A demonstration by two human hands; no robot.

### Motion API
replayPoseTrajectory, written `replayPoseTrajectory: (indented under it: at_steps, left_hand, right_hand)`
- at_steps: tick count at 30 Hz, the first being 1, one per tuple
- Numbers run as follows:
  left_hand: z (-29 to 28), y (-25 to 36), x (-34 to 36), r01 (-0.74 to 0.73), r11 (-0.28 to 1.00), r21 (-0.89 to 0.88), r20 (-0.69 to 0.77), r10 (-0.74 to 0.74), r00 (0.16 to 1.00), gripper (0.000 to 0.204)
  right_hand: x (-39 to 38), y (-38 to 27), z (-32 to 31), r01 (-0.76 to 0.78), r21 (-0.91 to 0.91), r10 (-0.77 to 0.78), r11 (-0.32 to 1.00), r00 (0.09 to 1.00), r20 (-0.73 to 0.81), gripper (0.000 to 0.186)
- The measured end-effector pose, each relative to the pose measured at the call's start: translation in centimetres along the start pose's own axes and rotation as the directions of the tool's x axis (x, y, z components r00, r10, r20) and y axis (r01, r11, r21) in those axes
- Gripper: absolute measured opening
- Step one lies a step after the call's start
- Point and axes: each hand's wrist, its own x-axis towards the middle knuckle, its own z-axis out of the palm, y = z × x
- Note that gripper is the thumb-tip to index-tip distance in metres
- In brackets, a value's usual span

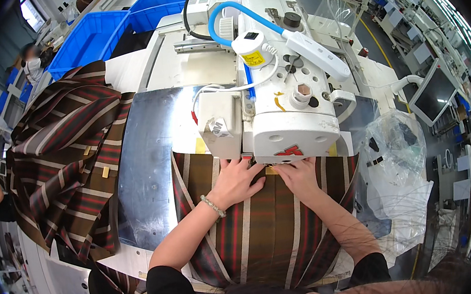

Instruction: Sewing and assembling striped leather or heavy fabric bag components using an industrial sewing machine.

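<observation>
Nearest, forearms: both come up from the lower edge in short black sleeves, angling inward so the wrists converge under the machine head.
Left hand [238, 180]: palm down on the striped fabric piece [267, 230], fingers spread flat and pointing toward the needle area; it presses rather than grips. A beaded bracelet [213, 205] circles the wrist.
Right hand [299, 177]: also palm down, fingers extended forward and slightly curled at the tips, pressing the cloth flat just beside the left hand; nothing is clenched in it.
Striped fabric piece: brown with cream and red stripes, lying on the counter [143, 254] in front of the person, its far edge tucked under the sewing machine [275, 85]. A small yellow tab [272, 170] sits between the fingertips of the two hands.
Metal plate [151, 161]: shiny sheet left of the hands, lying flat.
Fabric pile [64, 159]: same striped cloth heaped at far left, well apart from the hands.
Plastic bag [396, 147]: clear, crumpled, right of the machine.
Blue bins [92, 38]: farthest back, behind the machine.
</observation>
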Motion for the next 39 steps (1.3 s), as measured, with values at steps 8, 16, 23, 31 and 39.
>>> replayPoseTrajectory:
  at_steps: [8, 16, 23, 31, 39]
  left_hand:
    - [0.36, -0.22, -0.19, 0.043, 0.999, -0.025, 0.053, -0.042, 0.998, 0.040]
    - [0.08, -0.25, -0.05, 0.035, 0.999, -0.017, 0.046, -0.035, 0.998, 0.041]
    - [0.14, -0.15, -0.03, -0.006, 1.000, -0.011, -0.015, 0.006, 1.000, 0.040]
    - [0.02, 0.01, -0.05, 0.036, 0.999, -0.011, 0.047, -0.035, 0.998, 0.040]
    - [0.22, -0.02, -0.16, 0.061, 0.997, -0.048, 0.081, -0.057, 0.995, 0.038]
  right_hand:
    - [-0.20, 0.62, 0.39, -0.106, 0.128, 0.098, 0.986, 0.993, 0.062, 0.007]
    - [0.16, 0.67, 0.43, -0.125, 0.159, 0.109, 0.979, 0.989, 0.103, 0.008]
    - [-0.13, 0.82, 0.44, -0.108, 0.148, 0.091, 0.983, 0.989, 0.113, 0.009]
    - [0.06, 0.77, 0.33, -0.110, 0.146, 0.103, 0.983, 0.993, 0.057, 0.011]
    - [0.41, 0.29, -0.02, 0.014, -0.009, -0.014, 1.000, 1.000, -0.024, 0.008]
